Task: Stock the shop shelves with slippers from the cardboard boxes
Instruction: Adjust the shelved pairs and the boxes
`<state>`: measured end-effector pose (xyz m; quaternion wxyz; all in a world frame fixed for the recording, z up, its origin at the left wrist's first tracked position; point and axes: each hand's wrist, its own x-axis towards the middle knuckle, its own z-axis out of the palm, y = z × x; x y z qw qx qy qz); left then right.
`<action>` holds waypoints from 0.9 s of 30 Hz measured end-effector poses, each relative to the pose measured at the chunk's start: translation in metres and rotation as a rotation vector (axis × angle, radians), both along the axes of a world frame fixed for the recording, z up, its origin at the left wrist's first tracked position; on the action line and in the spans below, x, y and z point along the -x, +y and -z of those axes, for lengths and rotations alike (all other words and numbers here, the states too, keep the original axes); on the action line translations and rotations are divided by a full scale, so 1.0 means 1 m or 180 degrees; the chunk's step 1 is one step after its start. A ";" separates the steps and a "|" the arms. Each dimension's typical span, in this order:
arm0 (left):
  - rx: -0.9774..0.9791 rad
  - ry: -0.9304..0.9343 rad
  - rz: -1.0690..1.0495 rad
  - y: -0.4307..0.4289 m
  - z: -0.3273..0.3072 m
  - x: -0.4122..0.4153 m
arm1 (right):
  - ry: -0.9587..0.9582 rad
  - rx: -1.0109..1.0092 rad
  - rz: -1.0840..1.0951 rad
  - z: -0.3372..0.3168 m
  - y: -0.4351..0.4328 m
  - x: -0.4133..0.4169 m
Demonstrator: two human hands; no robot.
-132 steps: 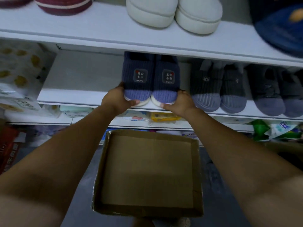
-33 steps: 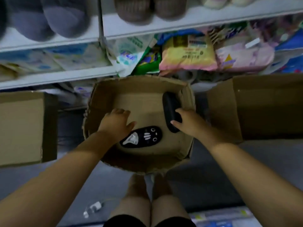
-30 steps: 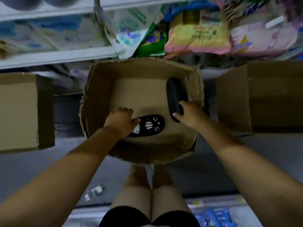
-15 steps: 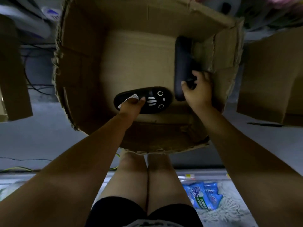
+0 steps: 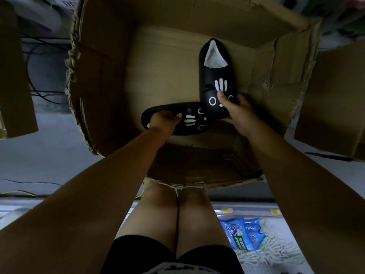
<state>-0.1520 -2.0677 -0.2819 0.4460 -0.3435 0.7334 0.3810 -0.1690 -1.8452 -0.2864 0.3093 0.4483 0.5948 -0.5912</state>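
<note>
Inside the cardboard box (image 5: 158, 76), our left grip (image 5: 164, 123) curls round the crosswise slipper (image 5: 193, 121); our right grip (image 5: 239, 113) holds the lengthwise slipper (image 5: 215, 80) by its toe; we should lift both together, clear of the torn walls

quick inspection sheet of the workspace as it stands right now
surface: grey floor, with the open cardboard box on it
job's things: two black slippers with white face prints in the box; sideways slipper and lengthwise slipper, toes overlapping in view
clutter: blue packets, low right
grips: left hand grips the sideways slipper; right hand grips the lengthwise slipper's toe
cables: black cables on the floor, left of the box
surroundings: left cardboard box and right cardboard box flank it
</note>
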 end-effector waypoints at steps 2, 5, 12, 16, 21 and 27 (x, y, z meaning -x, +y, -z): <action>0.0007 0.0056 -0.0052 0.003 -0.005 0.002 | 0.0090 -0.0103 0.0138 -0.001 -0.003 0.000; 0.0060 0.0299 0.0292 0.002 -0.011 0.008 | 0.0163 -0.0408 0.0190 -0.007 -0.004 -0.001; 0.0703 0.1247 0.1702 -0.028 -0.013 0.048 | 0.0175 -0.0670 0.0116 -0.010 -0.003 -0.009; 0.1048 0.1344 0.0673 -0.032 -0.006 0.045 | -0.0003 -0.0570 0.0109 0.002 -0.012 -0.018; -0.0289 0.0118 -0.1371 -0.023 0.024 0.022 | -0.0110 -0.0424 0.0088 0.017 -0.014 -0.033; -0.0985 0.0026 -0.2133 0.005 0.040 0.023 | -0.0126 -0.0362 0.0179 0.037 -0.018 -0.040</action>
